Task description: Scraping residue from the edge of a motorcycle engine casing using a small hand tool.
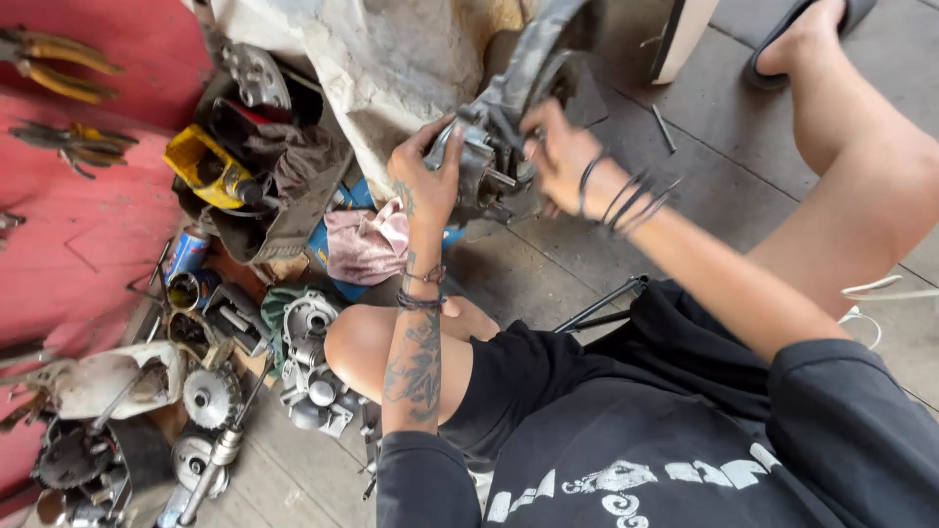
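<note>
Head view shows the left hand [427, 181] and right hand [558, 156] both closed around a grey metal engine part [486, 166], held up above the concrete floor [558, 264] in front of the knees. Beside it lie a pink rag [367, 244], a yellow tool [205, 168] and a gear [210, 396].

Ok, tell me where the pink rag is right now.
In the head view, the pink rag lies on the floor left of centre, just below the left hand and right of the yellow tool in the parts pile.
</note>
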